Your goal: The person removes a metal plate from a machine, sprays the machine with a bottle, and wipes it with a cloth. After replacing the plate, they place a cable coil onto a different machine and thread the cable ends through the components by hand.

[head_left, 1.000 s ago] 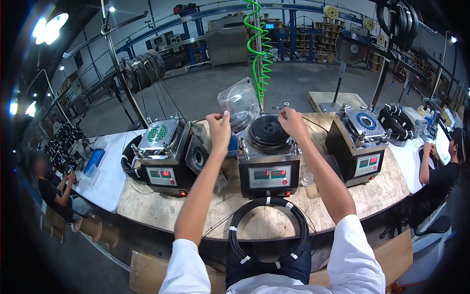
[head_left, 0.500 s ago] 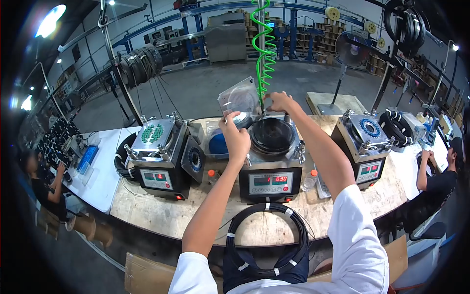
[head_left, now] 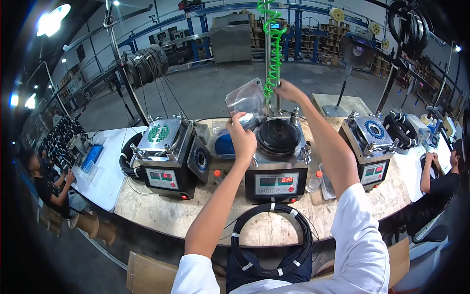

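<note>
Centrally, the green coiled hose point(head_left: 272, 44) is gripped by the closed fingers of the right hand point(head_left: 289, 91) above the middle polishing machine point(head_left: 277, 161), while the clear cover point(head_left: 245, 103) is pinched by the left hand point(head_left: 242, 137). A black cable coil point(head_left: 271, 240) is laid on the curved wooden bench point(head_left: 161, 215), flanked by two more machines. Beyond, a concrete workshop floor, racks and seated workers at side tables are seen.
</note>
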Action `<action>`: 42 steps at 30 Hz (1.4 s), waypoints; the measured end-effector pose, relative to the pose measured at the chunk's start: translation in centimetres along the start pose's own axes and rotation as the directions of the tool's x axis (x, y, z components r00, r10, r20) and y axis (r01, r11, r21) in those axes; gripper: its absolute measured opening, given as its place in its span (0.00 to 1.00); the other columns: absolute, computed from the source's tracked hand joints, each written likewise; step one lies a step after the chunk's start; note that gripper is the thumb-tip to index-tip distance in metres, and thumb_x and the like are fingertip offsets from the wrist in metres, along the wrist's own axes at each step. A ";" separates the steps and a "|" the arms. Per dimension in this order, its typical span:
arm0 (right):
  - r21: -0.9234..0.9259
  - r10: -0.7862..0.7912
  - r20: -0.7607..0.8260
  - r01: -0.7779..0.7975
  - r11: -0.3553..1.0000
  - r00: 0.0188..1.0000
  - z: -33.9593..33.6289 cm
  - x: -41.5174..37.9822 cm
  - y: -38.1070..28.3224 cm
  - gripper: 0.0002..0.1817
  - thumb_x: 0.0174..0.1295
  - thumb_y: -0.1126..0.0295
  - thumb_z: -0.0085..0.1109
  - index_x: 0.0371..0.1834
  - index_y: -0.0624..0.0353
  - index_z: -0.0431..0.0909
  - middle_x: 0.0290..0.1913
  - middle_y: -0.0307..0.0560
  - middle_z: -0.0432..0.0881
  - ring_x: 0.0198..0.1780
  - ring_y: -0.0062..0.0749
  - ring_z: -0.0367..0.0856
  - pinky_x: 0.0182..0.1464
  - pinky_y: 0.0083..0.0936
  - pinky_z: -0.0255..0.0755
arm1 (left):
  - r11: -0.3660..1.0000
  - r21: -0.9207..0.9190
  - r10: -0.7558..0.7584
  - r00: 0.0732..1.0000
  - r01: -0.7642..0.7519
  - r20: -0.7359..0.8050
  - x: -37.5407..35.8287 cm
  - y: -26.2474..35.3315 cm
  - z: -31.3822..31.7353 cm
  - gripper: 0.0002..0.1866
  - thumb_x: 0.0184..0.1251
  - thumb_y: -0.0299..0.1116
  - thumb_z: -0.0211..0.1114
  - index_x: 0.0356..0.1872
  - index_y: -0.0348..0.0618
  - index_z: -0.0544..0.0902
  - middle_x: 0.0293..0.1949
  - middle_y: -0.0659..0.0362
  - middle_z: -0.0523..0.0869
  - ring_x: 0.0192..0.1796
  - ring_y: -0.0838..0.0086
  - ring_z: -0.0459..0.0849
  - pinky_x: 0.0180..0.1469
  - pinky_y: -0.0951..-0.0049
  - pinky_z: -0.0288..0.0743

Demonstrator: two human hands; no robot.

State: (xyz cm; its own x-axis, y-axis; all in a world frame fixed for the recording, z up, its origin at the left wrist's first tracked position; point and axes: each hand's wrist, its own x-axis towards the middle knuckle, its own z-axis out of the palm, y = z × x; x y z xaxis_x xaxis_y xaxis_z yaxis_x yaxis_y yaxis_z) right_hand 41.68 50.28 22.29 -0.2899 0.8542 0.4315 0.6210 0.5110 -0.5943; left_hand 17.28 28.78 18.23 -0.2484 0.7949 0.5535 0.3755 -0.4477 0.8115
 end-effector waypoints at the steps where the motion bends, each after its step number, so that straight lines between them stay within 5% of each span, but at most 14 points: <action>1: 0.117 -0.052 -0.117 0.066 0.991 0.992 -0.8 -0.4 -0.2 0.20 0.72 0.52 0.67 0.54 0.56 0.82 0.40 0.47 0.85 0.43 0.40 0.86 0.50 0.40 0.78 | 1.000 0.004 0.004 1.000 -0.004 0.003 -0.1 0.0 0.0 0.33 0.58 0.08 0.54 0.65 0.46 0.73 0.67 0.40 0.67 0.71 0.40 0.72 0.72 0.52 0.67; 2: 0.220 -0.089 -0.238 0.143 0.965 0.967 -1.6 -1.1 -0.3 0.20 0.75 0.51 0.65 0.54 0.56 0.80 0.40 0.44 0.83 0.42 0.38 0.86 0.50 0.41 0.78 | 1.000 -0.006 -0.007 1.000 0.007 -0.008 -0.1 0.0 0.1 0.32 0.58 0.09 0.55 0.64 0.47 0.74 0.66 0.40 0.68 0.71 0.40 0.72 0.72 0.53 0.67; 5: 0.590 0.290 -0.332 -0.042 0.806 0.898 -4.4 -6.9 -9.6 0.19 0.80 0.45 0.56 0.56 0.47 0.74 0.48 0.38 0.77 0.49 0.34 0.85 0.45 0.39 0.80 | 1.000 -0.005 -0.008 1.000 0.008 0.004 0.0 -0.4 0.1 0.30 0.59 0.10 0.56 0.63 0.48 0.75 0.66 0.41 0.68 0.71 0.40 0.72 0.72 0.54 0.68; 9: 0.846 0.246 -0.338 0.179 0.502 0.908 -5.1 -10.8 -13.0 0.20 0.82 0.43 0.50 0.52 0.49 0.69 0.48 0.43 0.71 0.46 0.39 0.88 0.40 0.46 0.88 | 0.994 0.052 -0.094 0.994 0.091 0.053 0.0 -0.2 0.0 0.27 0.61 0.16 0.63 0.62 0.48 0.77 0.65 0.40 0.70 0.69 0.41 0.74 0.71 0.55 0.69; 14: 0.779 0.251 -0.317 0.100 0.619 0.915 -4.3 -15.3 -15.0 0.24 0.81 0.40 0.48 0.53 0.52 0.66 0.45 0.43 0.69 0.39 0.35 0.88 0.38 0.42 0.89 | 0.950 0.261 -0.228 0.950 0.170 0.213 1.2 -2.0 0.6 0.42 0.47 0.39 0.82 0.68 0.49 0.75 0.70 0.36 0.67 0.71 0.40 0.71 0.74 0.54 0.69; 18: 0.719 0.275 -0.347 0.066 0.692 0.896 -3.6 -17.2 -15.8 0.24 0.82 0.40 0.46 0.51 0.52 0.67 0.38 0.39 0.69 0.33 0.25 0.81 0.34 0.30 0.85 | 0.896 0.295 -0.422 0.845 0.332 0.329 1.4 -0.1 -0.3 0.51 0.46 0.38 0.83 0.76 0.55 0.69 0.74 0.37 0.58 0.73 0.41 0.69 0.75 0.53 0.70; 27: 0.321 0.088 -0.631 0.156 0.934 0.770 0.0 -13.0 -17.0 0.24 0.84 0.41 0.44 0.49 0.54 0.66 0.30 0.35 0.65 0.27 0.17 0.71 0.27 0.21 0.77 | 0.873 0.288 -0.478 0.812 0.395 0.336 2.0 -1.1 0.2 0.48 0.43 0.38 0.88 0.69 0.55 0.71 0.73 0.38 0.60 0.73 0.42 0.70 0.73 0.52 0.72; 29: 0.478 0.144 -0.542 0.162 0.863 0.828 1.0 -14.3 -20.0 0.25 0.84 0.42 0.43 0.49 0.55 0.66 0.32 0.36 0.67 0.29 0.16 0.71 0.25 0.20 0.76 | 0.874 0.250 -0.484 0.799 0.418 0.357 2.1 -1.1 0.0 0.47 0.42 0.40 0.89 0.66 0.47 0.72 0.70 0.40 0.62 0.70 0.49 0.71 0.69 0.55 0.75; 31: 0.442 0.109 -0.549 0.177 0.880 0.829 1.7 -14.9 -21.4 0.25 0.85 0.46 0.43 0.46 0.63 0.67 0.29 0.47 0.73 0.23 0.30 0.76 0.18 0.29 0.74 | 0.870 0.235 -0.492 0.794 0.433 0.356 2.1 -0.7 -0.4 0.46 0.42 0.40 0.89 0.64 0.43 0.73 0.69 0.41 0.63 0.68 0.52 0.71 0.67 0.57 0.77; 34: 0.299 0.153 -0.401 -0.029 0.954 0.903 0.3 -16.9 -23.0 0.25 0.85 0.47 0.44 0.49 0.64 0.67 0.35 0.56 0.76 0.30 0.41 0.79 0.30 0.37 0.80 | 0.866 0.274 -0.493 0.804 0.417 0.334 2.2 -1.0 0.0 0.44 0.42 0.40 0.89 0.62 0.44 0.75 0.69 0.40 0.63 0.68 0.50 0.72 0.68 0.56 0.76; 37: -0.096 -0.010 -0.583 -0.057 0.994 0.812 0.3 -16.9 -20.9 0.25 0.85 0.48 0.44 0.50 0.65 0.68 0.41 0.65 0.76 0.41 0.55 0.78 0.47 0.48 0.77 | 0.883 0.323 -0.440 0.840 0.341 0.318 2.4 -1.7 0.4 0.41 0.42 0.40 0.89 0.58 0.45 0.75 0.70 0.37 0.63 0.69 0.44 0.72 0.70 0.53 0.74; 38: 0.005 0.027 -0.620 -0.031 1.000 0.785 0.0 -17.2 -20.2 0.23 0.85 0.51 0.45 0.49 0.65 0.69 0.44 0.70 0.74 0.48 0.64 0.72 0.58 0.53 0.69 | 0.899 0.306 -0.406 0.858 0.313 0.315 2.1 -1.9 0.4 0.41 0.42 0.41 0.89 0.58 0.43 0.75 0.69 0.36 0.64 0.68 0.44 0.72 0.69 0.53 0.74; 41: 0.122 0.017 -0.722 0.103 0.987 0.691 -0.4 -16.5 -17.7 0.23 0.86 0.51 0.45 0.48 0.64 0.69 0.43 0.65 0.73 0.43 0.54 0.75 0.49 0.45 0.74 | 0.940 0.267 -0.293 0.904 0.213 0.310 1.5 -2.3 0.4 0.39 0.42 0.40 0.88 0.55 0.37 0.78 0.65 0.35 0.70 0.65 0.44 0.74 0.67 0.54 0.75; 42: 0.278 0.067 -0.702 0.186 0.942 0.709 -0.5 -16.5 -17.8 0.22 0.86 0.50 0.45 0.45 0.61 0.68 0.38 0.52 0.73 0.35 0.36 0.76 0.38 0.36 0.74 | 0.950 0.258 -0.253 0.917 0.176 0.307 1.6 -2.7 0.3 0.37 0.42 0.40 0.88 0.53 0.35 0.79 0.63 0.34 0.73 0.65 0.44 0.74 0.66 0.55 0.75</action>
State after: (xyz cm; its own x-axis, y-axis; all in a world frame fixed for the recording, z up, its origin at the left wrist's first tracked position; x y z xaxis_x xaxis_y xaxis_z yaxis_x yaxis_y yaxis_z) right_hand 35.75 27.02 26.05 0.3473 0.5728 0.7425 0.3291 0.6670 -0.6684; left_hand 16.19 31.39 16.90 -0.0486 0.9684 0.2445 0.5434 -0.1798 0.8200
